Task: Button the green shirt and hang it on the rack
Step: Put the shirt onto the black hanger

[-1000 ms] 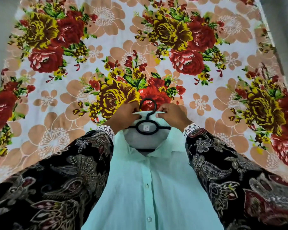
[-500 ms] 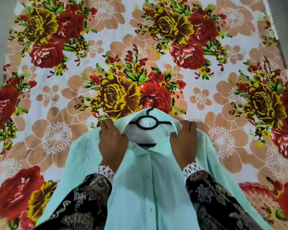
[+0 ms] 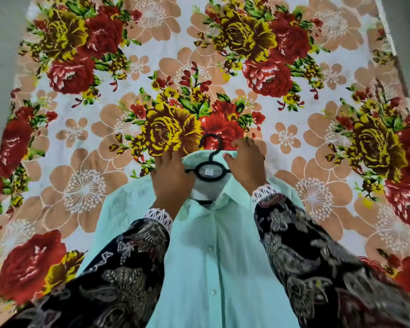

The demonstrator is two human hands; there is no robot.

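Observation:
The pale green shirt (image 3: 213,268) lies flat on the flowered sheet, front up, its placket buttoned as far as shows. A black plastic hanger (image 3: 210,162) sits inside the collar, its hook pointing away from me. My left hand (image 3: 172,183) rests on the left side of the collar, fingers over the hanger's left arm. My right hand (image 3: 246,165) lies on the right side of the collar, thumb beside the hanger's ring and fingers curled over the collar's top edge. Whether either hand grips the hanger I cannot tell. Both dark patterned sleeves cover the shirt's shoulders.
A large flowered sheet (image 3: 85,190) in red, yellow and tan spreads under everything. Grey floor (image 3: 0,43) shows along the left edge and at the top right corner. No rack is in view.
Both hands slid up from the shirt's shoulders back to the collar and hanger. The camera view shifted slightly closer to the shirt.

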